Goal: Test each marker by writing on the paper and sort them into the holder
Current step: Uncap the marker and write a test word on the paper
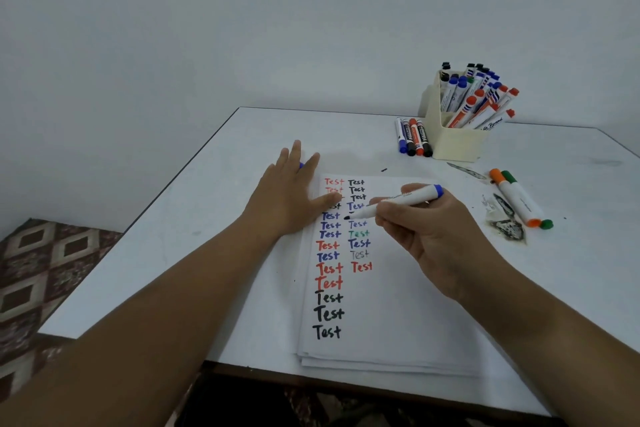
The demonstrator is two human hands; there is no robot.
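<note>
Between the right hand's [438,232] curled fingers sits a white marker [398,202] with a blue end, its dark tip touching the paper [398,315] in the second column of "Test" words. Left hand [289,192] lies flat, fingers spread wide, thumb on the sheet's left edge, a bit of blue peeking out under the fingers. Well beyond the right fingertips stands the cream holder [453,142], stuffed with markers, four more lying beside it. Orange and green markers [519,199] lie off to the right.
</note>
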